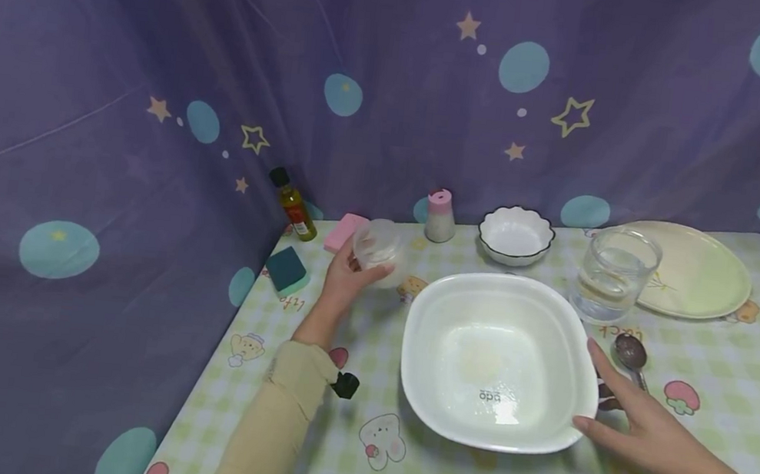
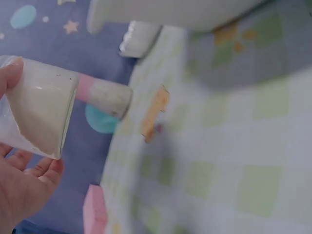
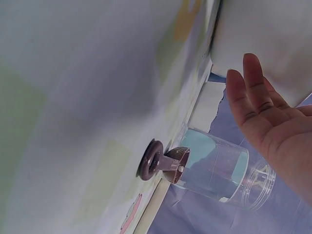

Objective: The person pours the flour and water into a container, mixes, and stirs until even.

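My left hand holds a clear plastic cup above the table's back left. Pale powder lies inside that cup, seen in the left wrist view between thumb and fingers. A large white basin stands at the centre, with a faint pale patch on its bottom. At the basin's right side is my right hand, its thumb and index fingertips touching the rim. The right wrist view shows this hand's fingers extended along the outer wall, the thumb out of sight.
A glass of water and a brown spoon stand close to the basin's right. Behind are a scalloped bowl, a pink-topped shaker and an oval plate. An oil bottle, pink block and green sponge sit left.
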Available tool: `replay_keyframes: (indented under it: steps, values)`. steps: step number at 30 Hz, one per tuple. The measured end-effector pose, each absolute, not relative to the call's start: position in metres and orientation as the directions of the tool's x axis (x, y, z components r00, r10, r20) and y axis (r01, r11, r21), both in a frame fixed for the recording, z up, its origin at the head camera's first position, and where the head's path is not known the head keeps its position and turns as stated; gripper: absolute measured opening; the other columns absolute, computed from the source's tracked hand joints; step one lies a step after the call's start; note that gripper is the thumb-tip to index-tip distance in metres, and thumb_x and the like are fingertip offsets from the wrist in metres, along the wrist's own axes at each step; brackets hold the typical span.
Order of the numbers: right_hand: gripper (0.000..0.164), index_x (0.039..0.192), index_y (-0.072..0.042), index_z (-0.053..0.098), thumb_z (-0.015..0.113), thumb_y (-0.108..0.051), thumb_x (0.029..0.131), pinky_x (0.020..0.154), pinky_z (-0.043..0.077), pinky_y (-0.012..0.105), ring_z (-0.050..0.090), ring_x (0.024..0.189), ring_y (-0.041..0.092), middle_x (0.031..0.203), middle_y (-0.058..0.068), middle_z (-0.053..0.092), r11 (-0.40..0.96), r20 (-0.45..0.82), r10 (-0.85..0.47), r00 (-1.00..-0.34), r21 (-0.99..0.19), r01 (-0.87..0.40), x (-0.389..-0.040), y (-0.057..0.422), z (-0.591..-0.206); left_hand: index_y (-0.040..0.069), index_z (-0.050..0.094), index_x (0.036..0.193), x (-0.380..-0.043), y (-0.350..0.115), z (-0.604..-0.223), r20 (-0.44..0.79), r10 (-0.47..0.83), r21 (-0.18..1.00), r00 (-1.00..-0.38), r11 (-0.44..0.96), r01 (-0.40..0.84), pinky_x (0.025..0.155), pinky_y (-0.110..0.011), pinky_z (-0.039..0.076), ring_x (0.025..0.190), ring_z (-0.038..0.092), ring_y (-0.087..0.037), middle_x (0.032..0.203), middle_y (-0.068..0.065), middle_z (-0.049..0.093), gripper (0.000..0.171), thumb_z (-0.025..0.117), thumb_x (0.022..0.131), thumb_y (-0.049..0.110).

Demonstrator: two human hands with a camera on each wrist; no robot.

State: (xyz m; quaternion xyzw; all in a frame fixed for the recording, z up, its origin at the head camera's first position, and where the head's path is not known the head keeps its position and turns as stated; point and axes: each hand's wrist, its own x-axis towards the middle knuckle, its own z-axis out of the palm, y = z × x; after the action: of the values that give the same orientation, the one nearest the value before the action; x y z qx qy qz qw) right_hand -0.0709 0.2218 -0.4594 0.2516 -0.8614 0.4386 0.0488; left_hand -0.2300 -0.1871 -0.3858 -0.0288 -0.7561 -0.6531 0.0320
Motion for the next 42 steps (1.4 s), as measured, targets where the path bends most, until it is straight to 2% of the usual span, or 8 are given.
replay_keyframes:
  steps: [6,11,14,21,26,31,38,42]
  values:
    - [0.099,0.158,-0.01,0.014,0.078,-0.007,0.082,0.078,0.053,0.025,0.06,0.097,0.006,0.145,-0.005,0.042,0.486,0.299,-0.396,-0.868,-0.734,-0.474,-0.071,0.221,-0.461,0.019,0.04,0.15,-0.245,-0.197,-0.428,0.056,-0.062,0.982,-0.996,0.182,0.044,0.103,-0.044,0.041,0.128,0.047,-0.03,0.146,-0.013,0.045,0.082,0.082,0.079,0.011]
    - [0.099,0.158,-0.011,0.013,0.078,-0.007,0.082,0.078,0.053,0.025,0.06,0.097,0.006,0.143,0.002,0.046,0.487,0.299,-0.396,-0.868,-0.733,-0.474,-0.071,0.221,-0.46,0.016,0.039,0.15,-0.249,-0.197,-0.445,0.044,-0.095,0.977,-0.994,0.21,0.023,0.102,-0.044,0.041,0.127,0.048,-0.031,0.144,-0.015,0.046,0.085,0.083,0.077,0.01]
    - [0.1,0.157,-0.01,0.014,0.078,-0.006,0.081,0.078,0.052,0.024,0.061,0.097,0.006,0.141,0.003,0.048,0.487,0.309,-0.395,-0.865,-0.729,-0.482,-0.071,0.221,-0.459,0.013,0.036,0.151,-0.248,-0.195,-0.444,0.003,-0.09,0.978,-0.996,0.209,-0.016,0.105,-0.045,0.039,0.131,0.044,-0.035,0.147,-0.018,0.043,0.089,0.083,0.076,0.009]
    - [0.1,0.157,-0.009,0.014,0.078,-0.005,0.081,0.078,0.053,0.026,0.06,0.098,0.006,0.146,-0.011,0.04,0.468,0.314,-0.401,-0.861,-0.737,-0.487,-0.071,0.222,-0.461,0.013,0.034,0.152,-0.246,-0.193,-0.452,-0.028,-0.085,0.974,-0.996,0.221,-0.047,0.104,-0.045,0.039,0.131,0.043,-0.036,0.148,-0.019,0.04,0.089,0.083,0.077,0.009]
    - [0.1,0.158,-0.01,0.013,0.078,-0.005,0.081,0.078,0.053,0.026,0.06,0.099,0.006,0.144,-0.008,0.042,0.469,0.303,-0.398,-0.866,-0.744,-0.476,-0.071,0.221,-0.461,0.014,0.035,0.151,-0.253,-0.195,-0.471,-0.013,-0.11,0.967,-0.994,0.25,-0.041,0.103,-0.043,0.04,0.129,0.045,-0.032,0.146,-0.014,0.043,0.089,0.083,0.078,0.013]
    - [0.1,0.158,-0.01,0.013,0.078,-0.006,0.082,0.077,0.053,0.027,0.06,0.099,0.006,0.143,0.005,0.046,0.48,0.295,-0.394,-0.87,-0.742,-0.469,-0.071,0.221,-0.461,0.013,0.034,0.151,-0.252,-0.195,-0.475,-0.011,-0.111,0.966,-0.994,0.257,-0.04,0.104,-0.042,0.039,0.131,0.044,-0.03,0.147,-0.012,0.043,0.089,0.083,0.077,0.012]
    - [0.099,0.158,-0.011,0.012,0.077,-0.006,0.083,0.078,0.053,0.026,0.059,0.099,0.006,0.15,-0.003,0.038,0.477,0.291,-0.399,-0.869,-0.744,-0.468,-0.071,0.221,-0.459,0.011,0.03,0.153,-0.252,-0.195,-0.479,-0.007,-0.093,0.977,-0.996,0.212,-0.027,0.109,-0.04,0.034,0.136,0.038,-0.03,0.15,-0.013,0.039,0.091,0.082,0.078,0.008]
    - [0.099,0.158,-0.01,0.012,0.077,-0.005,0.083,0.078,0.053,0.025,0.06,0.099,0.006,0.152,-0.001,0.036,0.469,0.299,-0.402,-0.865,-0.744,-0.475,-0.07,0.221,-0.459,0.011,0.028,0.153,-0.252,-0.194,-0.48,0.008,-0.072,0.98,-0.997,0.199,-0.007,0.111,-0.039,0.03,0.138,0.036,-0.028,0.151,-0.013,0.038,0.091,0.081,0.079,0.006]
